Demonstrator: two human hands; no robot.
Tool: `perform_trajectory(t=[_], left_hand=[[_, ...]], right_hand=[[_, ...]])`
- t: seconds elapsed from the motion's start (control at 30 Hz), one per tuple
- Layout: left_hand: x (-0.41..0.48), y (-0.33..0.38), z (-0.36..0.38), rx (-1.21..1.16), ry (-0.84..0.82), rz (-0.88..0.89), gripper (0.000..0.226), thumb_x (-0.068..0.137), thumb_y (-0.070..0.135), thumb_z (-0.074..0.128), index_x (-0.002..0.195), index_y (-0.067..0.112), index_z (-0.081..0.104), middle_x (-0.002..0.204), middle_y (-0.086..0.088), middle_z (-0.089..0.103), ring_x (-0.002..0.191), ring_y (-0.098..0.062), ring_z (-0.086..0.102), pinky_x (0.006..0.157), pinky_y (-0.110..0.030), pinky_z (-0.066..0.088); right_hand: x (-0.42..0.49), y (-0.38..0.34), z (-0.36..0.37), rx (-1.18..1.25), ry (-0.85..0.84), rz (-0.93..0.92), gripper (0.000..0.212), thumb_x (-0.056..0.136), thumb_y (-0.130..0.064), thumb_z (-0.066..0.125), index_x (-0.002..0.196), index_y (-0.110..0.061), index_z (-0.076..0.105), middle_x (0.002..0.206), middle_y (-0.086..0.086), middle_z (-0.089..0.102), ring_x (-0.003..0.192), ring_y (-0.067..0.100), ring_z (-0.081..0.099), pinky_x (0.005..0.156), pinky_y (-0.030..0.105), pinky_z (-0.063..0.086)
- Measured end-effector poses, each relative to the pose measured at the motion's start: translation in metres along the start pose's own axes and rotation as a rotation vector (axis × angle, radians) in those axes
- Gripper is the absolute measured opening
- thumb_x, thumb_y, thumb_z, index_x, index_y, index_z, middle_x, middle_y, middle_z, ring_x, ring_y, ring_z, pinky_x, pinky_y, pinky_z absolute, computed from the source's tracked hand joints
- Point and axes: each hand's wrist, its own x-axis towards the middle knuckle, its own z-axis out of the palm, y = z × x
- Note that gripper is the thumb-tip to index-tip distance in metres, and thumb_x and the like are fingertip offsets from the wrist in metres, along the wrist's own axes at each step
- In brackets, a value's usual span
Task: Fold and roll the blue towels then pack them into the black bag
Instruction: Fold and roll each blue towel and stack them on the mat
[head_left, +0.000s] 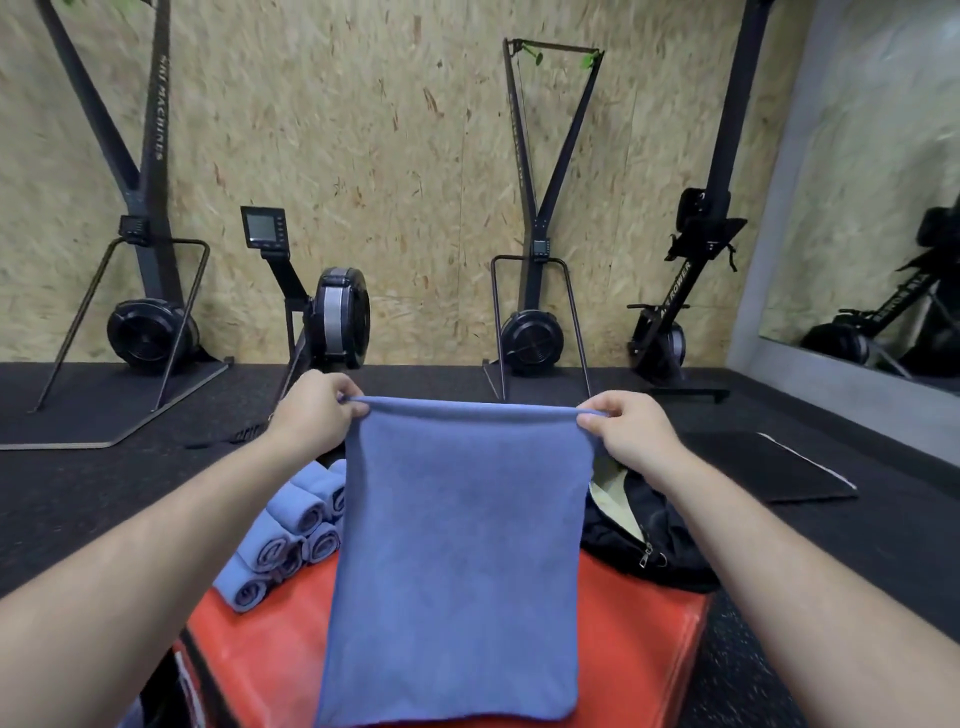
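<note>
Forearms: both bare, reaching in from the lower corners over the red worktop (634, 649)
Red worktop: a low box with a red top, directly below the camera
Blue towel (462, 545): held up over the middle of the worktop, hanging flat, with its top hem stretched between the two hands and its bottom edge down by the worktop's near side
Left hand (311, 410): above the worktop's far left, fingers (348, 392) curled over the towel's top left corner and pinching it
Right hand (628, 426): above the worktop's far right, fingers (597, 415) closed in a pinch on the towel's top right corner
Rolled towels (283, 545): a stacked pile of blue rolls on the worktop's far left corner, spiral ends towards the camera, partly hidden behind the hanging towel
Black bag (639, 530): slumped on the worktop's far right corner, unzipped, pale lining showing
Floor (78, 493): dark speckled rubber all round the worktop
Mat (779, 467): black, flat on the floor beyond the worktop's right side
Rowing machine (332, 312): straight beyond the worktop, monitor raised
Ski machines: one far left (145, 208) beyond the worktop, one far centre (535, 260)
Upright rower (696, 270): stood on end, beyond the worktop to the right
Wall (363, 130): chipboard panels behind the machines
Mirror (883, 208): on the side wall, far right of the worktop
</note>
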Motion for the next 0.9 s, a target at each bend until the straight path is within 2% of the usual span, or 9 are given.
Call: perform_trajectory(t=[0.1, 0.2, 0.27, 0.33, 0.47, 0.6, 0.77, 0.87, 0.9], left_hand=[[0.015, 0.002, 0.002, -0.116, 0.048, -0.031, 0.01, 0.087, 0.022, 0.075, 0.08, 0.016, 0.071, 0.078, -0.002, 0.069, 0.072, -0.017, 0.063, 0.056, -0.028, 0.041], [0.024, 0.006, -0.003, -0.239, 0.086, 0.008, 0.011, 0.089, 0.02, 0.072, 0.079, 0.017, 0.07, 0.068, 0.0, 0.069, 0.06, -0.012, 0.063, 0.057, -0.027, 0.043], [0.022, 0.005, -0.002, -0.351, 0.054, 0.006, 0.009, 0.092, 0.015, 0.07, 0.084, 0.011, 0.069, 0.064, -0.002, 0.067, 0.05, -0.006, 0.06, 0.053, -0.024, 0.043], [0.012, -0.003, 0.003, -0.437, 0.007, -0.027, 0.007, 0.093, 0.013, 0.068, 0.089, 0.008, 0.068, 0.07, -0.005, 0.066, 0.054, -0.007, 0.059, 0.047, -0.017, 0.042], [-0.025, -0.042, 0.032, -0.353, -0.042, -0.049, 0.008, 0.093, 0.021, 0.07, 0.085, 0.018, 0.069, 0.07, -0.002, 0.064, 0.058, -0.008, 0.053, 0.049, -0.02, 0.04], [-0.086, -0.09, 0.083, -0.292, -0.165, -0.096, 0.009, 0.094, 0.019, 0.068, 0.085, 0.018, 0.069, 0.055, 0.014, 0.061, 0.049, 0.007, 0.051, 0.05, -0.008, 0.038], [-0.144, -0.138, 0.13, -0.248, -0.337, -0.152, 0.012, 0.092, 0.012, 0.07, 0.081, 0.016, 0.069, 0.071, 0.008, 0.065, 0.057, 0.012, 0.054, 0.062, -0.007, 0.04], [-0.152, -0.148, 0.138, -0.269, -0.385, -0.177, 0.01, 0.092, 0.016, 0.07, 0.082, 0.015, 0.07, 0.071, 0.003, 0.067, 0.062, 0.003, 0.055, 0.069, -0.021, 0.044], [-0.154, -0.149, 0.14, -0.291, -0.385, -0.186, 0.012, 0.093, 0.018, 0.07, 0.082, 0.013, 0.071, 0.068, 0.004, 0.066, 0.061, 0.001, 0.054, 0.067, -0.019, 0.044]], right_hand=[[0.013, 0.002, 0.009, 0.061, 0.091, -0.027, 0.009, 0.091, -0.014, 0.068, 0.087, -0.019, 0.075, 0.084, -0.012, 0.067, 0.072, -0.002, 0.058, 0.062, 0.017, 0.041], [0.022, 0.003, 0.011, 0.107, 0.126, -0.075, 0.009, 0.091, -0.015, 0.067, 0.09, -0.021, 0.074, 0.087, -0.009, 0.071, 0.078, 0.005, 0.062, 0.068, 0.022, 0.044], [0.023, 0.009, 0.013, 0.121, 0.102, -0.083, 0.012, 0.092, -0.013, 0.065, 0.091, -0.021, 0.073, 0.08, -0.007, 0.07, 0.068, 0.005, 0.061, 0.064, 0.021, 0.043], [0.018, 0.019, 0.014, 0.145, 0.049, -0.069, 0.014, 0.093, -0.011, 0.062, 0.092, -0.02, 0.072, 0.074, -0.003, 0.069, 0.063, 0.008, 0.059, 0.058, 0.02, 0.042], [-0.008, 0.054, 0.026, -0.004, -0.066, -0.072, 0.011, 0.094, -0.013, 0.063, 0.09, -0.019, 0.071, 0.071, -0.006, 0.066, 0.055, -0.002, 0.053, 0.058, 0.018, 0.044], [-0.061, 0.113, 0.058, -0.085, -0.218, -0.004, 0.01, 0.095, -0.009, 0.063, 0.09, -0.015, 0.069, 0.07, -0.004, 0.062, 0.052, -0.002, 0.05, 0.053, 0.011, 0.039], [-0.103, 0.186, 0.088, -0.211, -0.358, 0.072, 0.024, 0.093, -0.007, 0.064, 0.079, -0.026, 0.064, 0.076, -0.006, 0.065, 0.074, 0.015, 0.057, 0.076, 0.032, 0.046], [-0.108, 0.2, 0.092, -0.242, -0.411, 0.117, 0.019, 0.094, -0.009, 0.064, 0.082, -0.024, 0.065, 0.083, 0.002, 0.069, 0.079, 0.019, 0.059, 0.081, 0.035, 0.048], [-0.11, 0.201, 0.093, -0.243, -0.423, 0.138, 0.019, 0.094, -0.009, 0.064, 0.081, -0.023, 0.065, 0.083, 0.003, 0.069, 0.078, 0.019, 0.059, 0.08, 0.034, 0.047]])
